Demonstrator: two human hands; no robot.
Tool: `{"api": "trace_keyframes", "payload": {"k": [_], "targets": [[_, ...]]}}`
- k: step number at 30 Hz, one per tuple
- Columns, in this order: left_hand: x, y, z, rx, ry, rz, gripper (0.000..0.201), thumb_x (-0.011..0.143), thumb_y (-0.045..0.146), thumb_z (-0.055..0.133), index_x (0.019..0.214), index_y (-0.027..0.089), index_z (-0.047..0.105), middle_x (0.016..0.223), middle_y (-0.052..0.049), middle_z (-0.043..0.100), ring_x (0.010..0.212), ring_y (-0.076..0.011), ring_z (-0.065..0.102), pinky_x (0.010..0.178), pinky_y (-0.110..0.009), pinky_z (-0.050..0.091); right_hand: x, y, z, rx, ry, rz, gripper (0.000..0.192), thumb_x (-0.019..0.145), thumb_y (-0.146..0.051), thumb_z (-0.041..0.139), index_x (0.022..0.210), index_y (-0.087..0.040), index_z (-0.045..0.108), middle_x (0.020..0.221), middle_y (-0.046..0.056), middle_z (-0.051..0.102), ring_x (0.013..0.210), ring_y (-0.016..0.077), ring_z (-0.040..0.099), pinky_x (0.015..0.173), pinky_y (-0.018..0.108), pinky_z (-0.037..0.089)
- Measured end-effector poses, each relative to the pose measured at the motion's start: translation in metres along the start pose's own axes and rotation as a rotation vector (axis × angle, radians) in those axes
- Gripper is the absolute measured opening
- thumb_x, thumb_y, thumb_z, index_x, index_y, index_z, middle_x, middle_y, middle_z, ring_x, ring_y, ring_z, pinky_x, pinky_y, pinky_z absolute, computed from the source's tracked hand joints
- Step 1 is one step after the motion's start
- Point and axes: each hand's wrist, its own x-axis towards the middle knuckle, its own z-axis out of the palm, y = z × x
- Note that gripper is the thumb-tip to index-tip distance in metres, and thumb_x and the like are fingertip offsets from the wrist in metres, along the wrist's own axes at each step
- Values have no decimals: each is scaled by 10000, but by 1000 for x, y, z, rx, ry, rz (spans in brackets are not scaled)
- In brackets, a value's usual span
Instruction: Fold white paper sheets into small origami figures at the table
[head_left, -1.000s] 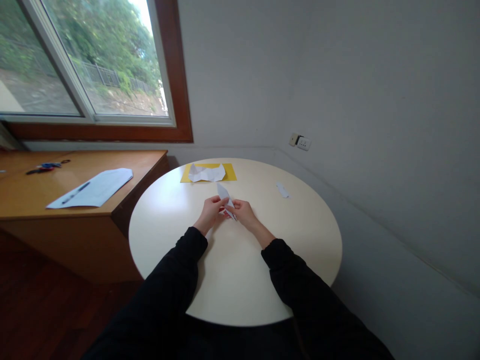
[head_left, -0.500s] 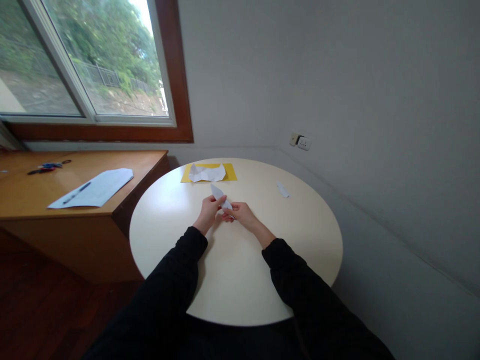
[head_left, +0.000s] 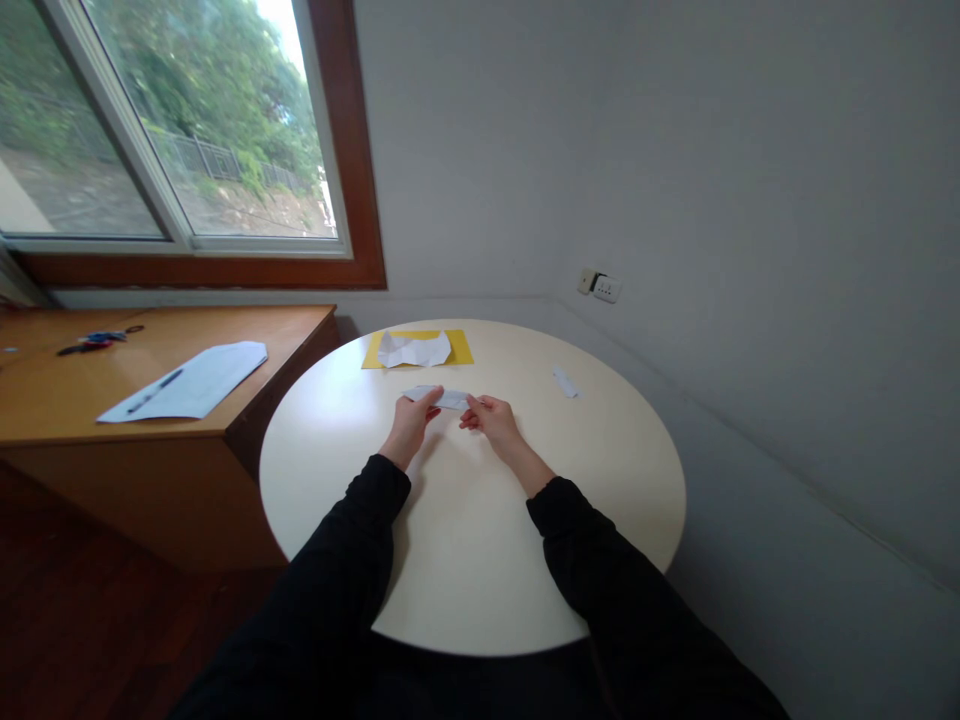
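Note:
A narrow piece of folded white paper [head_left: 452,400] is stretched sideways between my two hands, above the round table. My left hand [head_left: 409,422] grips its left part, thumb on top and fingers beneath. At the other end, my right hand [head_left: 493,421] pinches the paper between thumb and fingers. The fingers partly cover both ends, so the full folded shape is hidden.
Creased white paper [head_left: 414,349] lies on a yellow sheet [head_left: 463,347] at the round table's [head_left: 480,560] far edge. A small paper piece [head_left: 565,382] lies right. On the wooden desk [head_left: 292,330] are white sheets [head_left: 217,370], a pen [head_left: 155,391] and scissors [head_left: 101,340].
The folded paper has turned from a steep slant to nearly level. My hands have moved slightly apart, still holding it.

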Motion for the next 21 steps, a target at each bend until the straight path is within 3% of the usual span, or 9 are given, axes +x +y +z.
{"api": "trace_keyframes", "payload": {"k": [13,21], "targets": [[-4,5,1,113,-102,-16,255,594,328,691,738,136,604,691,-24,587,662,-116,572,660,-243,426,13,7,-9,92,192,-132,343,616,-482,647,642,-148,572,499,-26,539,434,81,496,488,236,416],[-7,5,1,355,-228,20,275,589,337,703,731,110,639,678,-54,616,634,-133,577,636,-257,432,17,4,-21,68,278,-196,301,608,-446,642,651,-165,545,474,-59,482,428,66,434,452,216,359]]}}
